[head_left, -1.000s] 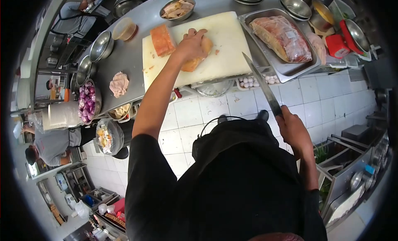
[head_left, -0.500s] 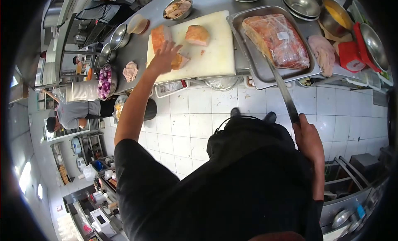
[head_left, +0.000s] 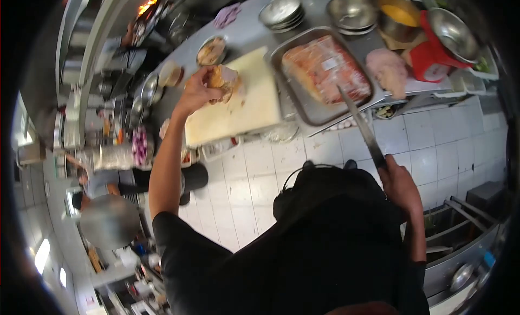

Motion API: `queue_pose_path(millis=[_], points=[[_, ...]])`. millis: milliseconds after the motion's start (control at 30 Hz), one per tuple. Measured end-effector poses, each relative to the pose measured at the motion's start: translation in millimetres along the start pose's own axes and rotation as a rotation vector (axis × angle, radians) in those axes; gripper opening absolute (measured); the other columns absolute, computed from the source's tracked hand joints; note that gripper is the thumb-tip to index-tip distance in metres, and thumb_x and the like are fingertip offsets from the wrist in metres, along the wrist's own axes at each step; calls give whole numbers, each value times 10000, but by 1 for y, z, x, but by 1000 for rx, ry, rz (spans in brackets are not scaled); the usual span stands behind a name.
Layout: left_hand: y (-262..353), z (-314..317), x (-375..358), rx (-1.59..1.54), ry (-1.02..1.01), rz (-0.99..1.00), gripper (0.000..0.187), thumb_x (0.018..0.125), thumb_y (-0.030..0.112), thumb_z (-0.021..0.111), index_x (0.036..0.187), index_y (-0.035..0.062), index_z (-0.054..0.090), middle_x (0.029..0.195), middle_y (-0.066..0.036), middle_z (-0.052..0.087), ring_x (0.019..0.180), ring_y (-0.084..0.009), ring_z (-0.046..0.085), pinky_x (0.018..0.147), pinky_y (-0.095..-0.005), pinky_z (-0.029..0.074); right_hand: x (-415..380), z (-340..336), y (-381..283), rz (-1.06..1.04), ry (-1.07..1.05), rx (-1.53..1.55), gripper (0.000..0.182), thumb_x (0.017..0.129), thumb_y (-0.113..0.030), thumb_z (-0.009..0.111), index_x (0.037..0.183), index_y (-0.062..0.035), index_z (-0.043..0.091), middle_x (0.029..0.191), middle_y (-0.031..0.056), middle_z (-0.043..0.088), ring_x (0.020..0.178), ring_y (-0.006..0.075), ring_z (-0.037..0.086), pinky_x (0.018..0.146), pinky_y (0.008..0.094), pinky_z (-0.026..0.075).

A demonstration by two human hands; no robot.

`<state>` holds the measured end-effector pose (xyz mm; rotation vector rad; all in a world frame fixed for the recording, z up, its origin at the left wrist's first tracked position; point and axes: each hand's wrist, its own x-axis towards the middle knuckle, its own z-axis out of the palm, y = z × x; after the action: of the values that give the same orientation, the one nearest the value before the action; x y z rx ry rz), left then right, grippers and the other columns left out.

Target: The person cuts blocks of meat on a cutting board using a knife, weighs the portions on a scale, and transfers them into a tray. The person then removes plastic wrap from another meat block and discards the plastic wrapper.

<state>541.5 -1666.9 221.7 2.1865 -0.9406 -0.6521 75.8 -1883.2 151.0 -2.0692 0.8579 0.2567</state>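
Note:
My left hand [head_left: 199, 92] is closed around pieces of meat [head_left: 223, 81] with an orange-brown rind, over the far left part of a white cutting board [head_left: 238, 117]. Motion blur makes it hard to tell how many pieces it grips. In my right hand [head_left: 400, 182], low on the right, is the dark handle of a long knife [head_left: 364, 128]. The blade points up and left, its tip appearing in front of a large plastic-wrapped slab of meat [head_left: 327, 68]. That slab lies in a metal tray [head_left: 309, 115] right of the board.
Behind the board stands a bowl of meat [head_left: 211, 49]; stacked metal bowls [head_left: 281, 12] are farther back. A pale piece of raw meat [head_left: 387, 71] and a red scale [head_left: 430, 60] lie right of the tray. Another person [head_left: 108, 177] is at the left, partly behind a blurred round shape [head_left: 110, 222].
My left hand has gone from reaching over the meat pieces with spread fingers to gripping meat farther back on the board. The view has shifted; my right hand still holds the knife.

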Motion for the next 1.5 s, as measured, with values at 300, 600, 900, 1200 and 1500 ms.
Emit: queue_pose_path(millis=[300,600,900,1200,1500], points=[[299,160,134,3,-200,662,608,652,150,775,1190,-14,544,992,-78,640,850,-154,622,773,-318,513,-48,11,28,114,232,187,217,931,-214,496,1031,-28,445,777,279,600,813,474,576,750,545,438],[392,351,242,502,-125,858,708,541,359,762,1126,-12,615,1026,-189,679,957,-292,663,839,-361,507,-105,40,51,369,438,415,214,930,-209,494,1018,-20,448,767,272,603,789,472,580,719,557,440],[377,359,261,344,-477,744,844,635,286,844,1333,-21,481,1124,-197,638,975,-240,638,839,-336,497,-118,43,73,426,497,487,200,932,-193,485,1042,-28,467,778,263,606,774,466,588,707,539,449],[392,284,221,484,-354,731,881,713,330,814,1416,13,387,1299,-222,514,1132,-255,545,937,-342,426,-94,31,79,332,435,425,216,948,-217,475,1050,-27,467,806,245,609,794,442,590,721,528,445],[333,211,184,259,-179,734,832,698,273,828,1388,26,435,1315,-223,512,1189,-292,514,978,-370,416,-87,23,67,273,320,357,219,942,-217,490,1046,-25,464,785,257,600,800,456,584,717,526,447]])
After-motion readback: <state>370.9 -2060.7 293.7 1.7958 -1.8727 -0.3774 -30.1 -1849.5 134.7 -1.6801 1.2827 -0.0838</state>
